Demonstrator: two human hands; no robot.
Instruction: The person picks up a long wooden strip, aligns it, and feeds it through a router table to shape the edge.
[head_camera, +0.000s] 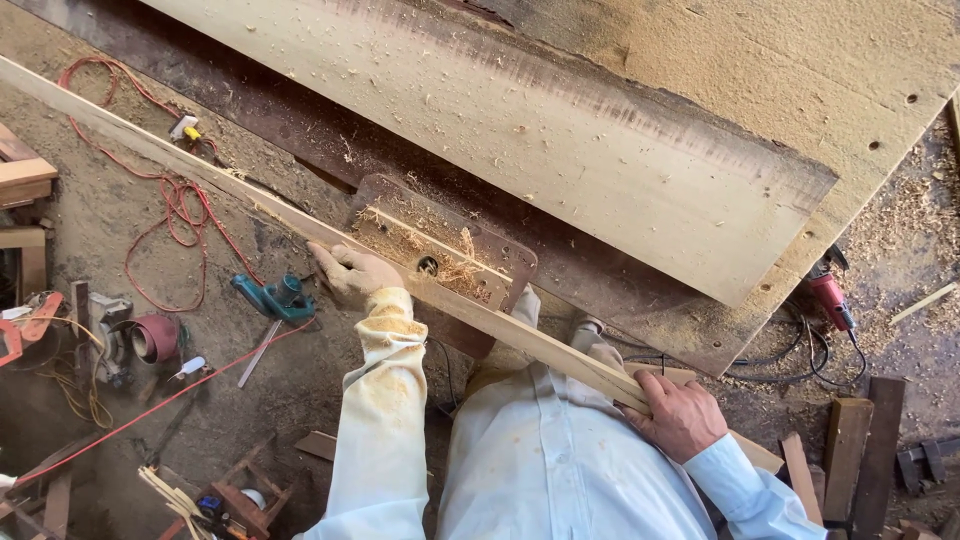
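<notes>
1. A long thin wooden strip (300, 225) runs slantwise across the view, from the 10 o'clock edge down toward 4 o'clock, passing over a small metal plate (440, 255) set at the bench's near edge.
2. The left hand (352, 272), in a sawdust-covered glove, presses on the strip just at 9 o'clock of the plate, fingers closed over the strip's near edge.
3. The right hand (682, 412), bare, is clamped on the strip's lower end at about 4 o'clock, close against the person's pale shirt.
4. The two hands are well apart, with the plate between them.
5. Wood shavings lie heaped on the plate around a small round hole (428, 265).
6. A broad pale board (560, 140) lies on the bench at 12 o'clock, dusted with shavings.
7. On the floor at 9 o'clock, a red cord (165, 205) loops near a teal power tool (275, 297).
8. At 3 o'clock, a red power tool (830, 298) rests by the bench's edge with dark cables beside it.
9. Offcuts of wood (860, 445) lie on the floor at 4 o'clock.
</notes>
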